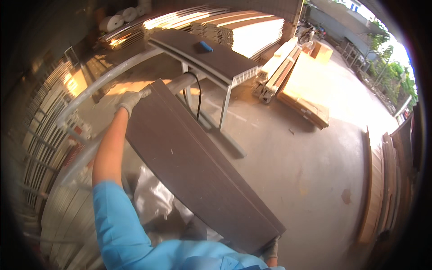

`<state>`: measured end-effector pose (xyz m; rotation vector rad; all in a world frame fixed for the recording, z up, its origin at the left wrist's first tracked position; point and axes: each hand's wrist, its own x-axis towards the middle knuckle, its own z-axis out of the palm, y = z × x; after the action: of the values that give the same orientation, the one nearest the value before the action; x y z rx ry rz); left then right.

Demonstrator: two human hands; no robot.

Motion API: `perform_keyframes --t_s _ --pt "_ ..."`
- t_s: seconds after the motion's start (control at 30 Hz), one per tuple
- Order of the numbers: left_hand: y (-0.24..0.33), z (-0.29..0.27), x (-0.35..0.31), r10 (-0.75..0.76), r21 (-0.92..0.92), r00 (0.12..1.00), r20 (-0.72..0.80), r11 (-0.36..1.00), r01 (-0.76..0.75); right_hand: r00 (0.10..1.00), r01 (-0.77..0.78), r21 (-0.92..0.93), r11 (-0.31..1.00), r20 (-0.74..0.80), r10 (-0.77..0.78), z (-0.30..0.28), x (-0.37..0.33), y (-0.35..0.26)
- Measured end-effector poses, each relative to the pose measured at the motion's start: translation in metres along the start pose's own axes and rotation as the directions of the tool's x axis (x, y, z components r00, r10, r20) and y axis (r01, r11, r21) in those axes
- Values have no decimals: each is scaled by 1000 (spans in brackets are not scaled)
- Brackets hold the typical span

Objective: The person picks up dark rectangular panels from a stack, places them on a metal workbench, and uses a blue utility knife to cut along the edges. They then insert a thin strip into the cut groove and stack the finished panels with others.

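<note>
A long dark brown panel (193, 166) with a grooved long edge slants across the view in front of my body. My left hand (130, 101), in a pale work glove, is closed on its far left end, with the arm stretched out. At the near right corner my right hand (271, 251), also gloved, grips the panel's other end; most of its fingers are hidden. Beyond the panel, a metal-legged stand (225, 105) carries another brown panel (184, 45), whose end shows hollow cells. On that one lies a small blue object (206, 46).
Stacks of long boards (252, 33) lie at the back. Flat cartons (308, 90) rest on the floor right of the stand. A curved grey rail (103, 78) and racked strips (36, 153) are on the left. Boards (382, 184) line the right side. Crumpled plastic sheeting (152, 193) lies beneath the held panel.
</note>
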<state>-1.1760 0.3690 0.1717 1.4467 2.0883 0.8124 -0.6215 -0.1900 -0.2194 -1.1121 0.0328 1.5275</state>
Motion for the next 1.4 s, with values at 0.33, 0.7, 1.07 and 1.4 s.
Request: perform_keyframes --t_s 0.33,0.7,1.07,1.4 --pt "-53 -30 68 382 120 700 -603 912 -393 973 -232 -41 972 -8 232 141 65 6" --pt "-113 156 -218 64 -824 987 -150 543 -161 956 -265 -144 953 88 279 149 61 -18" --pt "-95 59 -65 -97 -700 990 -101 714 -2 780 -228 -316 921 507 367 428 70 -23" --pt "-93 62 -141 -7 -924 1000 -8 382 -5 658 -444 -139 885 620 428 644 97 -8"
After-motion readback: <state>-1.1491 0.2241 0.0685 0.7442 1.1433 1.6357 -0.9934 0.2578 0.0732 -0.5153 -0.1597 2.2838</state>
